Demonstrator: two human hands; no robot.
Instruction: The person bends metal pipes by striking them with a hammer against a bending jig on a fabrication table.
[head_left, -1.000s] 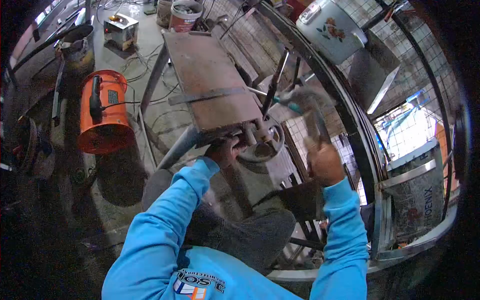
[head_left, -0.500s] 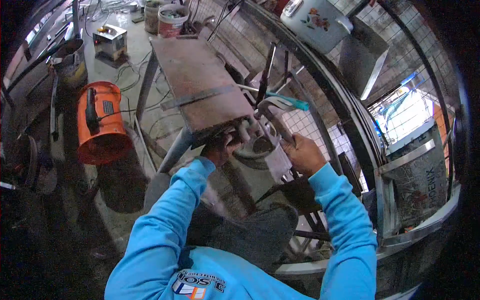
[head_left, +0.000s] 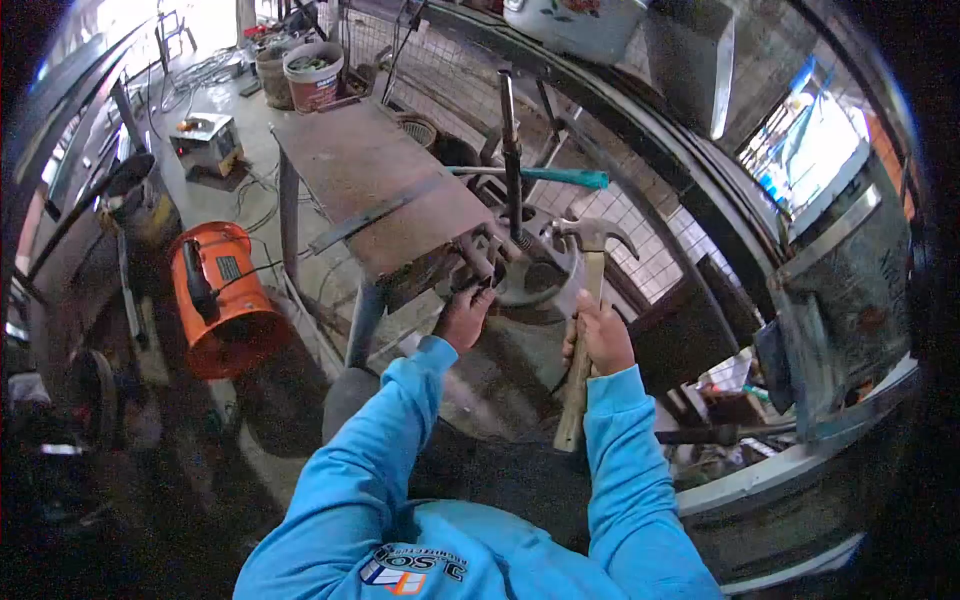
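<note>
My right hand [head_left: 606, 340] is wrapped round the wooden handle of a claw hammer [head_left: 593, 270]. The hammer stands nearly upright, with its steel head at the top and its claw pointing right. At the end of a rust-brown metal bench [head_left: 370, 160], my left hand [head_left: 466, 318] has its fingers pinched together beside short metal pieces [head_left: 477, 252]. What those fingers hold, if anything, I cannot make out. A worn ring-shaped metal part [head_left: 535, 285] lies between my two hands. A flat metal bar [head_left: 385, 212] crosses the bench top.
A dark upright rod [head_left: 512, 150] and a turquoise-handled tool [head_left: 570, 177] are beyond the bench end. On the floor to the left are an orange blower [head_left: 228, 300], a metal box [head_left: 208, 145] and cables. A bucket [head_left: 313, 75] stands behind. Wire mesh and framing run along the right.
The hammer has swung from a tilted position near the bench end to nearly upright, clear of the metal parts. My left hand stays at the bench end. The view has shifted.
</note>
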